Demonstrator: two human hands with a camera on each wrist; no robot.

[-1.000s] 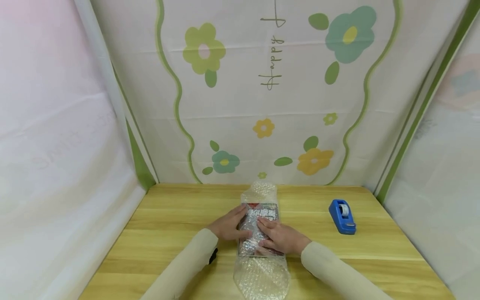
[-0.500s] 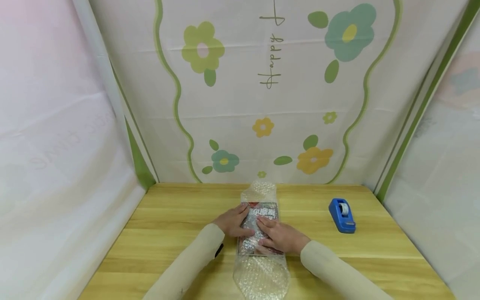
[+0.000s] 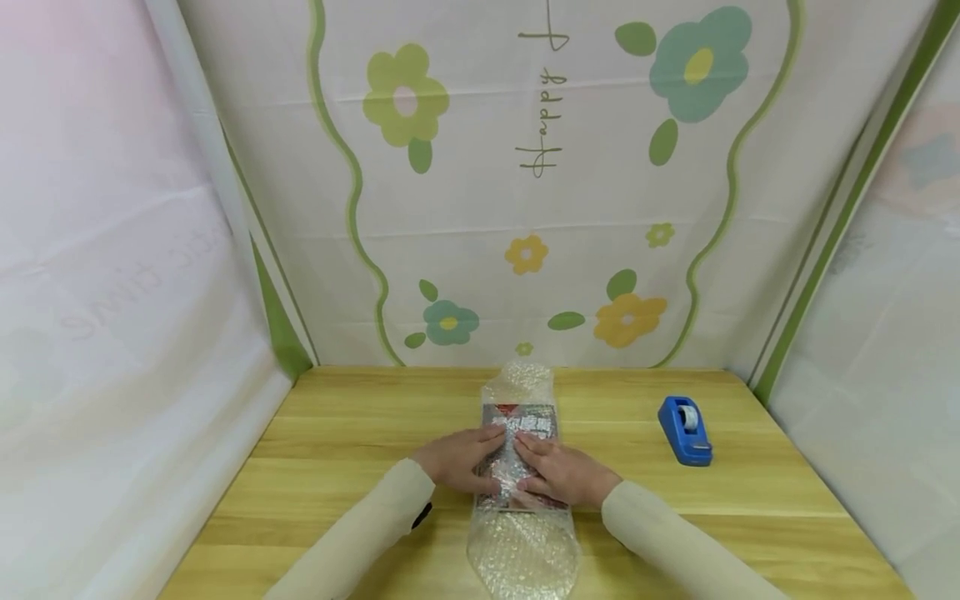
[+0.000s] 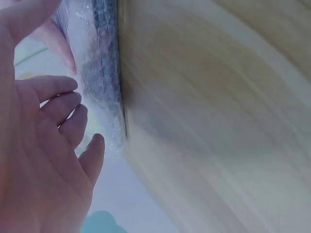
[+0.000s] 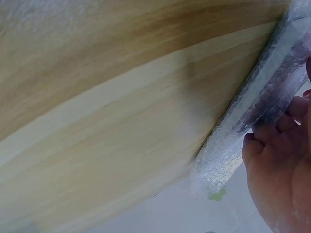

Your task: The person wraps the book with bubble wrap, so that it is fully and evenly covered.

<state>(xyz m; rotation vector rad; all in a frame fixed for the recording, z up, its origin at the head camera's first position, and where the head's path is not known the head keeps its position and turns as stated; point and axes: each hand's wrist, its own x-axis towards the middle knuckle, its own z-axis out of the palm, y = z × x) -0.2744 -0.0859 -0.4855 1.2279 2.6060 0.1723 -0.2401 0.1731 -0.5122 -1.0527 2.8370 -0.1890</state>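
A flat, dark rectangular item (image 3: 508, 467) with a red patch and white lettering lies on the table inside clear bubble wrap (image 3: 523, 554). Whether it is a book or a box cannot be told through the wrap. Loose wrap sticks out past its near and far ends. My left hand (image 3: 459, 460) rests on its left side, fingers extended over the top. From the right, my right hand (image 3: 566, 475) lies on it with fingers spread. The left wrist view shows the left palm (image 4: 48, 145) beside the wrapped edge; in the right wrist view, the right hand (image 5: 282, 155) is partly cut off.
A blue tape dispenser (image 3: 686, 432) with a roll of clear tape stands to the right on the wooden table (image 3: 360, 417). Behind the table hangs a white cloth with printed flowers (image 3: 450, 208). More cloth walls (image 3: 112, 292) close in both sides.
My left hand shifts slightly up along the item's left edge, then back toward me, its fingertips leaving the far left corner. The right hand and wrapped item stay in place.
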